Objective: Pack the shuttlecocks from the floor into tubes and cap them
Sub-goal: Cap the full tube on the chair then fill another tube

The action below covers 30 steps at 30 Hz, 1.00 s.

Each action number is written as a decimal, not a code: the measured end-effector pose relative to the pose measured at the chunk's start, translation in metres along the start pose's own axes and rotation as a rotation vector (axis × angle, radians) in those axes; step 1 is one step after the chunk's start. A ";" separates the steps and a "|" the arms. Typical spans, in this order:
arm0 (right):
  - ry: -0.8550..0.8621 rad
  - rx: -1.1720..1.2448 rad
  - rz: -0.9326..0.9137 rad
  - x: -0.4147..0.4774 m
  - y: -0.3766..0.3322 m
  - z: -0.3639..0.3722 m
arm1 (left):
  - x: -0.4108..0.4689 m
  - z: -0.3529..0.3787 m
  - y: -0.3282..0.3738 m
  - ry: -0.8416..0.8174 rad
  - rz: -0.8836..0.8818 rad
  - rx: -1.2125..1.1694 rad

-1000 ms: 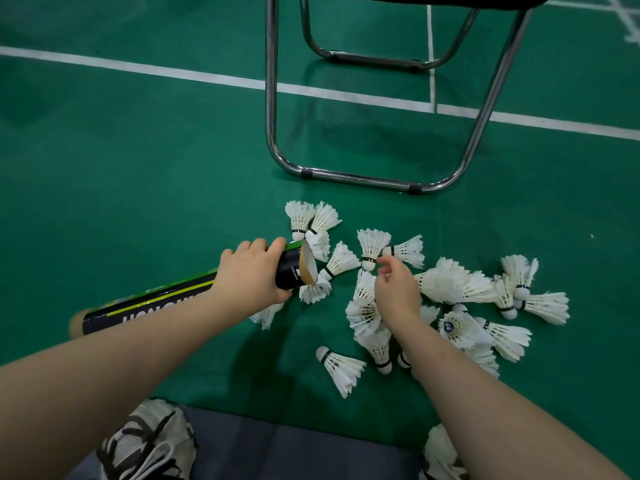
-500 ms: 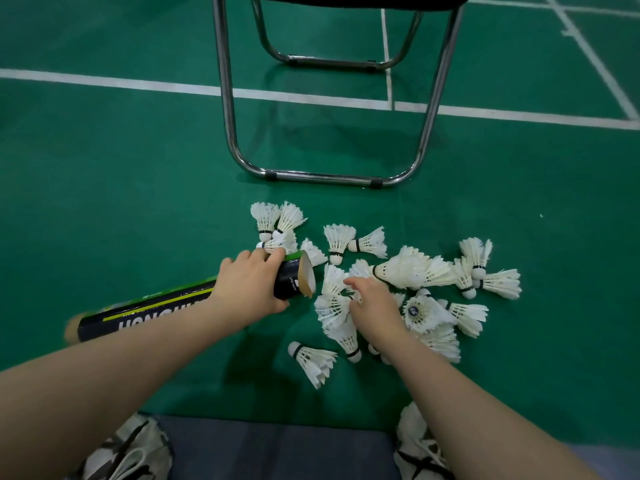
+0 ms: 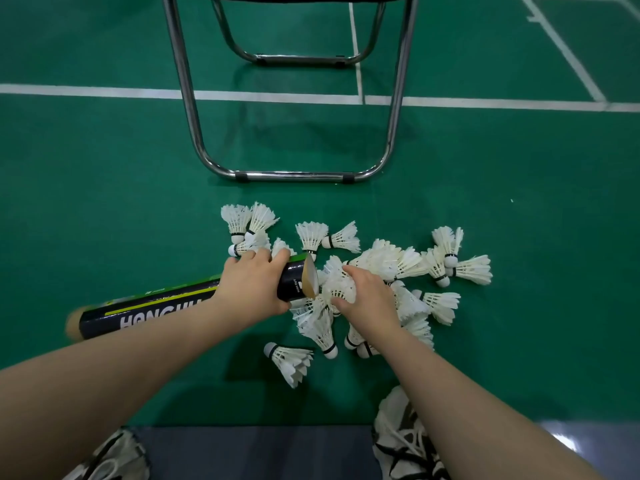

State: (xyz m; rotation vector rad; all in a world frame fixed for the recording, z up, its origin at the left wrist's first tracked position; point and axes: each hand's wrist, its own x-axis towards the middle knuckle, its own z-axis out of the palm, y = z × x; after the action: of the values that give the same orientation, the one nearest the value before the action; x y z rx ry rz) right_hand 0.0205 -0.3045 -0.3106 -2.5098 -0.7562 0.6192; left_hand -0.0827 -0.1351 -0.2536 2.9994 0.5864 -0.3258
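A long black and green shuttlecock tube [image 3: 149,306] lies nearly level over the green floor, its open mouth [image 3: 309,280] pointing right. My left hand [image 3: 254,284] grips the tube just behind that mouth. My right hand [image 3: 367,299] is closed on a white feather shuttlecock [image 3: 341,284] right at the tube's mouth. Several more white shuttlecocks [image 3: 408,261] lie scattered in a pile around and beyond both hands. One shuttlecock [image 3: 291,362] lies apart, nearer to me. No cap is in view.
A folding chair's chrome frame [image 3: 294,176] stands on the floor just beyond the pile. White court lines [image 3: 104,91] cross the floor behind it. My two shoes [image 3: 405,441] and a grey mat [image 3: 256,452] sit at the bottom edge.
My right hand moved left from the middle of the pile to the tube's mouth and closed on a shuttlecock. My left hand kept its grip on the tube. The view shifted.
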 end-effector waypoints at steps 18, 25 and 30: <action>0.060 0.082 -0.021 -0.002 0.022 -0.015 | 0.015 -0.001 0.021 -0.007 0.031 -0.006; 0.231 0.014 0.116 0.002 0.044 -0.023 | 0.016 0.000 0.015 -0.015 0.018 -0.019; 0.231 0.102 0.228 0.019 0.046 -0.033 | 0.018 0.000 0.016 -0.012 0.010 -0.022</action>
State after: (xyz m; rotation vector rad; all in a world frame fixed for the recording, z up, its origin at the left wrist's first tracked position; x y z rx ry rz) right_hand 0.0707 -0.3374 -0.3140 -2.5343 -0.3495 0.4198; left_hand -0.0600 -0.1435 -0.2577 2.9761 0.5700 -0.3347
